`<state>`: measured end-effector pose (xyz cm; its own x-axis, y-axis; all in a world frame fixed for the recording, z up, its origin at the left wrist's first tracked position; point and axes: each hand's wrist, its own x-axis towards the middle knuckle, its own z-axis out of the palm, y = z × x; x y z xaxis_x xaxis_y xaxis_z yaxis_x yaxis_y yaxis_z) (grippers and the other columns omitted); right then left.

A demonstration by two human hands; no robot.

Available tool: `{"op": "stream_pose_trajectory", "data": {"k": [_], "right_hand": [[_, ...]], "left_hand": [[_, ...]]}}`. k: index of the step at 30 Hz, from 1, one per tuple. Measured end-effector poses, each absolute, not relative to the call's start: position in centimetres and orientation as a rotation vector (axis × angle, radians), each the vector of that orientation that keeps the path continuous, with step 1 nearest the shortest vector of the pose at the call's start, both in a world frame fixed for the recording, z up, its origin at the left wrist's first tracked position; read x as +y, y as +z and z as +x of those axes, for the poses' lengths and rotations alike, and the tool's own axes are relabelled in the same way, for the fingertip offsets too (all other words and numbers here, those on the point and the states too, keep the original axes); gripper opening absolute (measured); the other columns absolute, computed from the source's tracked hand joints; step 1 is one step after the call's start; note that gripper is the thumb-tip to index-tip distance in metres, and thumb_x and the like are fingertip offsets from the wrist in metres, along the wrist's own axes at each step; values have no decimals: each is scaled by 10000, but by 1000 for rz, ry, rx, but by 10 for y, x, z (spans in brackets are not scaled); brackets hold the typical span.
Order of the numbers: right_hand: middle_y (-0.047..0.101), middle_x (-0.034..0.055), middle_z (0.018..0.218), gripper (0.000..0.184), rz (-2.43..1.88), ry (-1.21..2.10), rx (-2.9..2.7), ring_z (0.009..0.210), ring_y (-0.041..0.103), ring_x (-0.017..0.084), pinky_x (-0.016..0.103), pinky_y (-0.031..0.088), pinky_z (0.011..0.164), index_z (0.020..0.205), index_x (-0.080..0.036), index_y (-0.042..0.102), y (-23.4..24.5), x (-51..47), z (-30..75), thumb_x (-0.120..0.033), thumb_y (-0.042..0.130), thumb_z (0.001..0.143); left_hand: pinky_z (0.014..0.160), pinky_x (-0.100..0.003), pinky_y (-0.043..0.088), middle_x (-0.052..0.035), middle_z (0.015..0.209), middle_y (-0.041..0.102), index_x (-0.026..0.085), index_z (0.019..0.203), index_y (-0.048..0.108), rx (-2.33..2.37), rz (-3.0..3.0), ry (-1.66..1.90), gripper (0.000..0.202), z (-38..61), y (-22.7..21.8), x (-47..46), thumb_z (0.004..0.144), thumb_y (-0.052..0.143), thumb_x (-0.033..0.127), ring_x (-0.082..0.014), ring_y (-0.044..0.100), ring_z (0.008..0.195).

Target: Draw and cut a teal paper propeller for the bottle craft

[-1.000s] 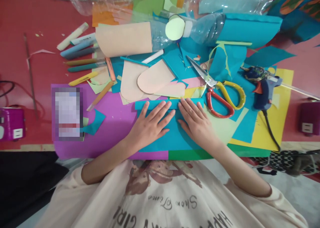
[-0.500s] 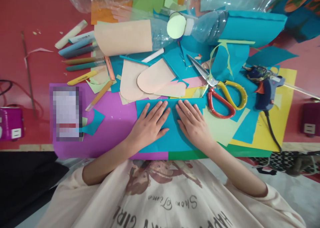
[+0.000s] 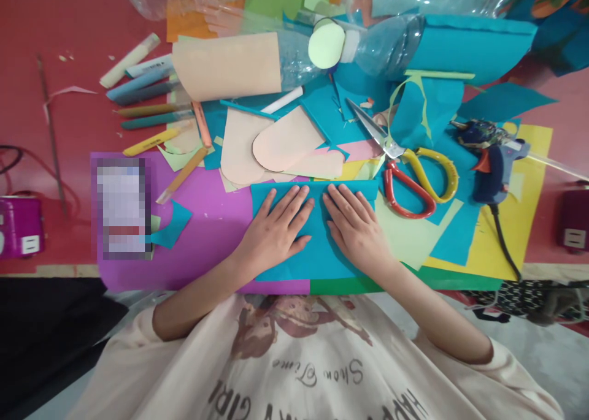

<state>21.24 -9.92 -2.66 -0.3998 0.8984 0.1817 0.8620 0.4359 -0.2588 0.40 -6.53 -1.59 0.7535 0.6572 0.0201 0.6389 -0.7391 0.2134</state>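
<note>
A blue sheet of paper (image 3: 317,248) lies in front of me, its far edge folded over in a narrow strip. My left hand (image 3: 275,233) rests flat on its left half, fingers spread and fingertips at the fold. On the right half lies my right hand (image 3: 356,227), also flat, fingertips touching the folded strip. Scissors (image 3: 405,168) with one red and one yellow handle lie half spread just beyond my right hand. Peach paper cut-outs (image 3: 288,141) with rounded ends sit past the fold.
Two plastic bottles lie neck to neck at the back, one wrapped in peach paper (image 3: 230,64), one in blue paper (image 3: 473,49). Several markers (image 3: 138,92) are at the left, near a blurred-out phone (image 3: 122,208). A glue gun (image 3: 494,171) rests on yellow paper (image 3: 534,211) at right.
Both hands stay in place on the blue paper. Only a very slight shift of the camera view shows.
</note>
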Motion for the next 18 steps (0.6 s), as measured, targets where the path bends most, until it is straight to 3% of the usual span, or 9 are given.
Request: {"op": "stream_pose_trajectory", "data": {"k": [5,11,18], "right_hand": [[548,127,1428,485,-1495,143,-2404,1361,478,240,443,382,1139,1463,-149,413,-26,-98,212,-197,403,981],[536,150,1434,527,-1497,143,-2428,1364,472,262,457,372,1138,1451,-120,422,-24,-98,212,-370,421,986],[547,155,1424,509,-1481,112,-2426,1346,493,270,438,390,1121,1413,-96,457,-24,-98,211,-365,438,982]], "left_hand": [[1126,-562,323,-224,1493,423,54,1431,408,1033,2775,151,561,4,-15,-65,974,391,379,-338,403,1402],[1138,-552,310,-215,1498,418,70,1437,411,1021,2767,105,560,3,-13,-63,976,377,387,-331,381,1417],[1128,-545,323,-209,1492,431,67,1438,410,1027,2813,121,561,3,-14,-63,984,356,393,-329,398,1406]]}}
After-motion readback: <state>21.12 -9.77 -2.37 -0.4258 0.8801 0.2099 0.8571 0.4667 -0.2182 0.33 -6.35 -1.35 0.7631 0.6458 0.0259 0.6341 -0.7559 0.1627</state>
